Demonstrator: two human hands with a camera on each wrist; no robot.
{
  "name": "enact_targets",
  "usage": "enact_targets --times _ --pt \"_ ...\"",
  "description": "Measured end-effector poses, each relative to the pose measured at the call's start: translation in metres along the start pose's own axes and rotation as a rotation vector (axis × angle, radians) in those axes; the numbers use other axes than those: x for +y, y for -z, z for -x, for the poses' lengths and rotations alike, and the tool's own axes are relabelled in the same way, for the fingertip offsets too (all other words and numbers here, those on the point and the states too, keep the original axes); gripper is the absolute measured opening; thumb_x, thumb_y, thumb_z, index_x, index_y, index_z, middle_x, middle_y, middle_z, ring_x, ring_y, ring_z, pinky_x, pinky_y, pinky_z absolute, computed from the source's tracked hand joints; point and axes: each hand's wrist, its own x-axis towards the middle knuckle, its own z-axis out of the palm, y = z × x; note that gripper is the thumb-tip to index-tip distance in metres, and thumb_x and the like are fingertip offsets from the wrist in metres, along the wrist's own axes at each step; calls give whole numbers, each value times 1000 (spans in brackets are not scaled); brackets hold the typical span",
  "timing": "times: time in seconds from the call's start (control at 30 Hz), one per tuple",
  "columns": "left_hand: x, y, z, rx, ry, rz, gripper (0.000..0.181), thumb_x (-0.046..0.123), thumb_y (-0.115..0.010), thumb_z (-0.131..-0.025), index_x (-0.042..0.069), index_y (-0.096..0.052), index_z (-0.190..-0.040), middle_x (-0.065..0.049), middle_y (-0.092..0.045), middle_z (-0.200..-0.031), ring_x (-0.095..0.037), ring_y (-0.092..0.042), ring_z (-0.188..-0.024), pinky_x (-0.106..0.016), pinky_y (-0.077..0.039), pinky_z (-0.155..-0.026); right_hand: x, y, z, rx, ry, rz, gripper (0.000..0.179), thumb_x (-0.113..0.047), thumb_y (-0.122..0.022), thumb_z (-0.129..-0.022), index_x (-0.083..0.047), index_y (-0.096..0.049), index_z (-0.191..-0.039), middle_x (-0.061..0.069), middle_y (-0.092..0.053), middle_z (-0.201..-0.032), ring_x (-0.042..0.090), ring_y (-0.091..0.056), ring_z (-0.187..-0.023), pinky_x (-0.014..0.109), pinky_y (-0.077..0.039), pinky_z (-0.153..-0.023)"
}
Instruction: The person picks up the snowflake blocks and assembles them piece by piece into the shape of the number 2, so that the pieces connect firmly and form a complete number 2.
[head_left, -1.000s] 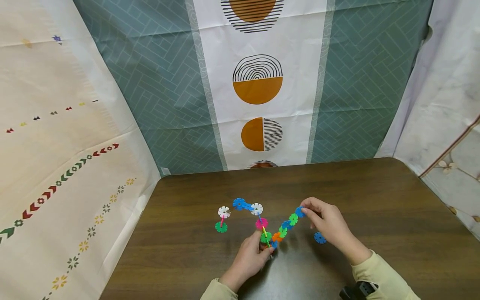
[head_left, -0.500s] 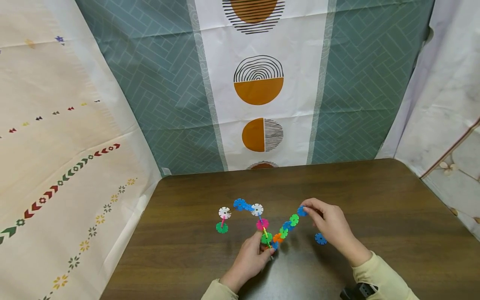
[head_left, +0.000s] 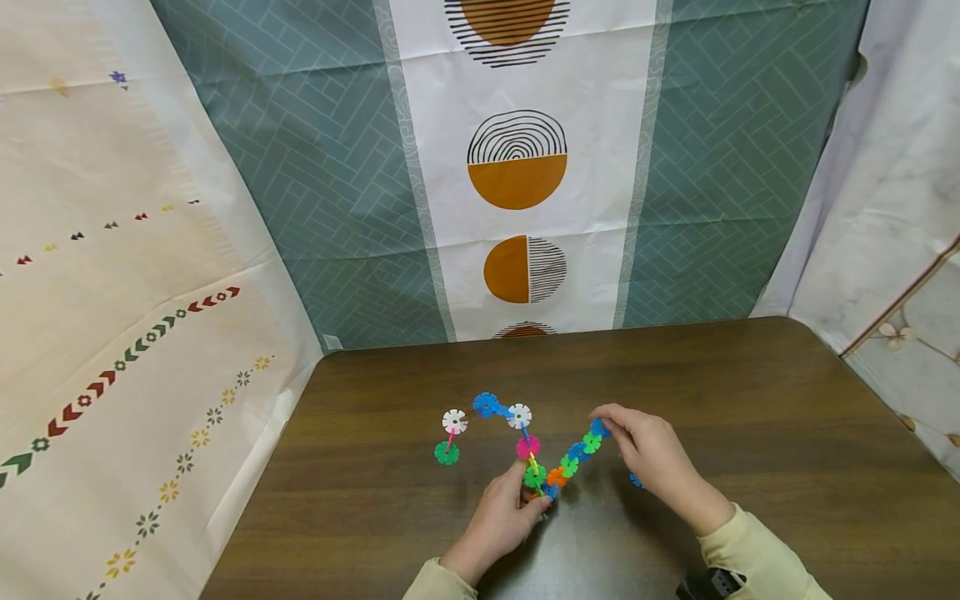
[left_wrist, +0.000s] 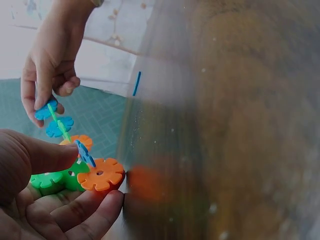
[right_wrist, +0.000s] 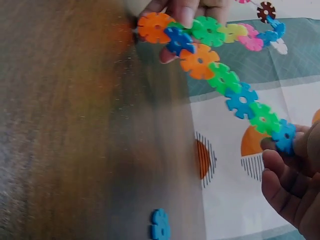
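A chain of interlocking plastic snowflake discs (head_left: 570,466) makes a V between the hands. My left hand (head_left: 493,523) pinches it at the low bend, where an orange disc (left_wrist: 109,181) lies over the fingers and the thumb is on top. At the tip of the right arm of the V, my right hand (head_left: 657,454) pinches the end blue disc (right_wrist: 284,137) between thumb and fingers. The other arm climbs past a pink disc (head_left: 528,447) and a white disc (head_left: 519,416), then bends over to the left and down to a green disc (head_left: 447,453).
One loose blue disc (right_wrist: 160,224) lies on the brown wooden table (head_left: 360,517), mostly covered by the right hand in the head view. A patterned cloth (head_left: 360,208) hangs behind the table's far edge, and pale cloths flank both sides.
My right hand has shifted slightly left and down with the chain's end, now hiding most of the loose blue disc. The far-left part of the chain has swung a little right. My left hand stays put.
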Motion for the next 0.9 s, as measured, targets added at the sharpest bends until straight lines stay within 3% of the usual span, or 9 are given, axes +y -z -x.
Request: enact_targets --times 0.07,0.17,0.33,0.63,0.9 --pt "0 0 0 -4 12 13 22 16 -74 -87 11 -56 -99 8 -59 -76 -1 -52 -65 -20 -45 -59 -1 -3 1 -8 31 28 25 -5 -64 -93 -12 -66 -117 -6 -68 -87 7 -57 -65 29 -50 -59" --pt "1 0 0 -9 23 41 21 15 -74 -88 11 -55 -96 7 -60 -76 -1 -54 -64 -21 -46 -58 -1 -7 4 -54 49 54 44 -17 -67 -93 -11 -54 -135 4 -68 -114 16 -66 -86 37 -55 -72" --pt "2 -1 1 -24 36 88 20 14 -73 -88 10 -54 -95 5 -63 -77 -2 -58 -66 -21 -47 -58 0 -12 6 -120 60 62 71 -34 -76 -85 -18 -41 -145 5 -60 -125 21 -65 -97 42 -55 -78" --pt "-2 -3 2 -38 8 114 19 11 -72 -89 9 -55 -97 3 -65 -78 -3 -60 -67 -21 -48 -59 2 -21 7 -100 42 45 58 -26 -80 -82 -6 -50 -128 10 -61 -115 20 -62 -85 38 -54 -74" --pt "-1 -4 1 -31 6 109 19 12 -72 -89 11 -55 -99 4 -64 -79 -3 -59 -69 -21 -48 -62 2 -27 8 -60 28 10 55 -20 -80 -81 -4 -47 -122 -3 -51 -89 8 -43 -65 23 -44 -59"
